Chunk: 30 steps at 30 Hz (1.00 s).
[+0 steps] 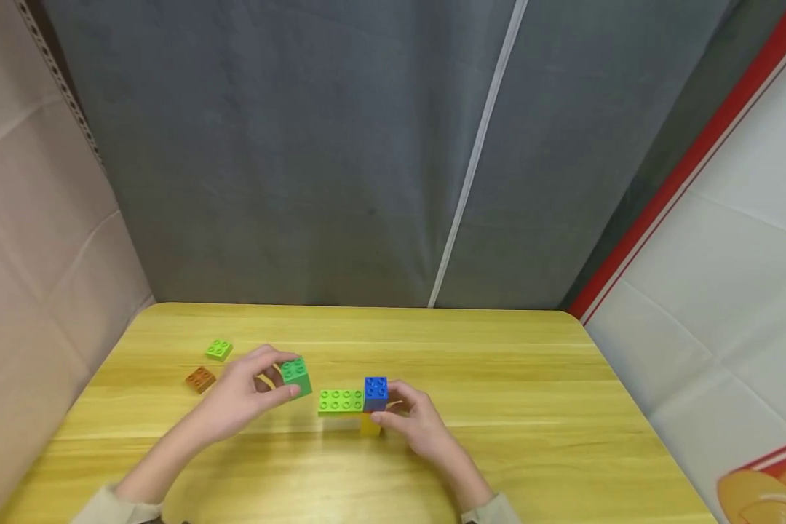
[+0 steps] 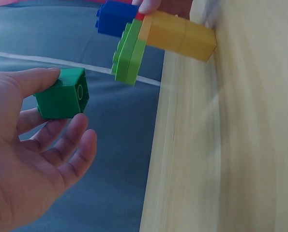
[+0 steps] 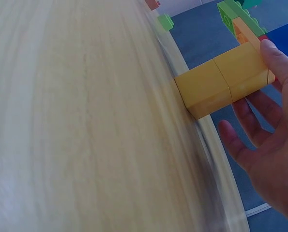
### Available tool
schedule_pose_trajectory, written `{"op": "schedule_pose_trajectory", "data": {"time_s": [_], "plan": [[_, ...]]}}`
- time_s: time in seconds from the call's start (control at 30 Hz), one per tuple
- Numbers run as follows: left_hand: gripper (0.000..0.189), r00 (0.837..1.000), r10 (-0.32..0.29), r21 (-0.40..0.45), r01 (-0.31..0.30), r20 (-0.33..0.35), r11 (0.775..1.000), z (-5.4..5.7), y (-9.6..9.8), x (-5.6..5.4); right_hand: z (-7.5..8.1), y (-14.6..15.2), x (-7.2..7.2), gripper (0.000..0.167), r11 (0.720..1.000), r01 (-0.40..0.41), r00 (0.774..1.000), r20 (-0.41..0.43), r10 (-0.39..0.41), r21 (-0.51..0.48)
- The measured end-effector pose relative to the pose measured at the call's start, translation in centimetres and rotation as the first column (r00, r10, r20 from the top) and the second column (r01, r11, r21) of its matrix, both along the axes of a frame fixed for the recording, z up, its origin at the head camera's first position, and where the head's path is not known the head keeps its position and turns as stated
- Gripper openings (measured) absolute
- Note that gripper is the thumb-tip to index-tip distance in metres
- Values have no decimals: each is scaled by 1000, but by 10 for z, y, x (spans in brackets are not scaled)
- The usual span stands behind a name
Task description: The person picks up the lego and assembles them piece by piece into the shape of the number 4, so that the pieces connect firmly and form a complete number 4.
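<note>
My left hand [image 1: 236,399] pinches a dark green toy building block [image 1: 296,375] between thumb and fingers, above the table and left of a stack. Its hollow underside shows in the left wrist view. The stack has yellow blocks [image 3: 219,82] at the bottom, with thin orange [image 2: 145,28] and red [image 2: 140,16] pieces above them. A long light green brick [image 1: 340,402] juts out leftward, and a blue block [image 1: 375,393] sits on top. My right hand [image 1: 422,423] grips the stack from the right, thumb near the red piece. The green block and the stack are apart.
At the table's left lie a small light green brick [image 1: 219,350] and an orange-brown brick [image 1: 200,379], behind and beside my left hand. The wooden table [image 1: 530,407] meets a grey curtain [image 1: 301,160] at the back. Pale panels stand on both sides.
</note>
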<state>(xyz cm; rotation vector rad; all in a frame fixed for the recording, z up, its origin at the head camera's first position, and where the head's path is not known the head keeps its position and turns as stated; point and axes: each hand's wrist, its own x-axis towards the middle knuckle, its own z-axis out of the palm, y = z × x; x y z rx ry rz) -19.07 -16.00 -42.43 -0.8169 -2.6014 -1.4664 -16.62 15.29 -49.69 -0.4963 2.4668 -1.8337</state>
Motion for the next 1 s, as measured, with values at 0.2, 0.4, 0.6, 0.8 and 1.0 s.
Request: {"op": "schedule_pose_trajectory", "data": {"time_s": [0.2, 0.4, 0.6, 0.8, 1.0], "plan": [[42, 998, -51, -34, 50, -33, 998, -5, 5, 5, -2, -1, -2, 30, 1000, 2, 1000, -16, -2, -4], [43, 994, -109, -39, 108, -11, 993, -8, 6, 8, -1, -1, 0, 31, 1000, 1, 1000, -12, -2, -4], [43, 995, -103, -21, 102, -18, 995, -8, 10, 11, 0, 0, 1, 31, 1000, 9, 1000, 7, -9, -12], [41, 994, -101, 3, 101, -30, 995, -7, 14, 13, -1, 0, 1, 31, 1000, 10, 1000, 7, -10, -10], [42, 989, -139, 14, 140, -45, 990, -10, 21, 10, 0, 0, 2, 32, 1000, 14, 1000, 3, -14, -7]]}}
